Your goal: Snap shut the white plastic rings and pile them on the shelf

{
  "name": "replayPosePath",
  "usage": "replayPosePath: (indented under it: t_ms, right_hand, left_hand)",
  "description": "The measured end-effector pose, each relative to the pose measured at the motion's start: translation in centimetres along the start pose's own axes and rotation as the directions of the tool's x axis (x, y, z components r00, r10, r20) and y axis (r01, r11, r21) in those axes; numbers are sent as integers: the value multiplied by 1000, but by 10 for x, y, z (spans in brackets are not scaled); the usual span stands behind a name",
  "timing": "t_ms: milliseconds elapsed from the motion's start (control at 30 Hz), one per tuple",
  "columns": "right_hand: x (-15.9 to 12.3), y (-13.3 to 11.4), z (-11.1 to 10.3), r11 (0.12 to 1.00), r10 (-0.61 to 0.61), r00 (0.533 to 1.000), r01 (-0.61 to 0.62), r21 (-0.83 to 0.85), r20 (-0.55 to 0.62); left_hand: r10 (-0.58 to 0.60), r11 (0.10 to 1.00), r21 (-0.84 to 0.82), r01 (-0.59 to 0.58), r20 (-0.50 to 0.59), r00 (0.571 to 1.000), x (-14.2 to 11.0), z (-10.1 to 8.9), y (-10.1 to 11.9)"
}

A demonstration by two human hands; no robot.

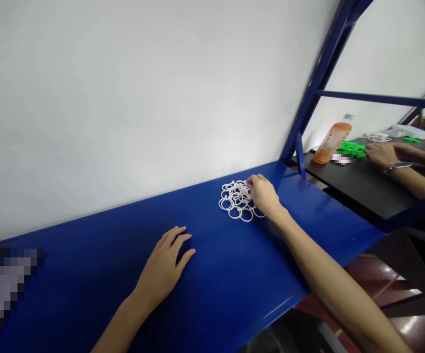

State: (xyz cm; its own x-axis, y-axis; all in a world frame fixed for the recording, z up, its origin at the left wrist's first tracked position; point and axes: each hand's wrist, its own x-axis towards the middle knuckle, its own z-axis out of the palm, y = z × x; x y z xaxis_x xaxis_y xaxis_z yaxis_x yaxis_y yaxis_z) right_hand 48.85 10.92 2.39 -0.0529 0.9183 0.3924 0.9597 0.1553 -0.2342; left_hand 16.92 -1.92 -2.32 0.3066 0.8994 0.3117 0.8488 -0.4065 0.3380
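Note:
A loose heap of white rings, small and thin, lies toward the back right of the blue tabletop. My right hand reaches over the right side of this heap, its fingers bent and pressed together at the rings. Whether a ring is pinched in the fingertips is hidden by the hand itself. Some rings on that side are covered too. To the left and nearer to me, my left hand rests on or just above the tabletop, fingers spread, with nothing in it.
A white wall runs along the back edge. Blue frame posts stand at the right end. Beyond them, another person's hands are at green pieces on a black table, beside an orange drink bottle. Something blurred lies far left.

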Motion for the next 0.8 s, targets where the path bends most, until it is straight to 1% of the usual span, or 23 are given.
replayPosePath:
  t_ms: [100, 200, 433, 500, 600, 667, 800]
  right_hand:
    - [2, 5, 3, 1000, 4, 1000, -4, -8, 27]
    - [1, 3, 4, 1000, -14, 999, 15, -15, 41]
    - [-2, -5, 1, 998, -16, 1000, 18, -60, 21]
    - [-2, -6, 3, 998, -33, 999, 34, -53, 12]
    - [-2, -6, 9, 996, -89, 996, 89, -11, 2]
    - [-2, -6, 13, 992, -126, 992, 126, 5, 25]
    - [-4, -7, 20, 981, -187, 973, 193, -32, 132]
  left_hand:
    - [5, 1000, 16, -5, 19, 1000, 1, -1, 0]
    - [18, 999, 31, -19, 17, 1000, 2, -1, 0]
    - [45, 999, 27, -44, -3, 999, 1, -2, 1]
    - [39, 999, 29, -39, 4, 999, 1, -2, 1]
    - [35, 999, 36, -35, 10, 999, 1, -2, 1]
    - [39, 998, 45, -40, 12, 999, 1, -1, 1]
    - [54, 997, 53, -54, 4, 999, 1, -1, 1]
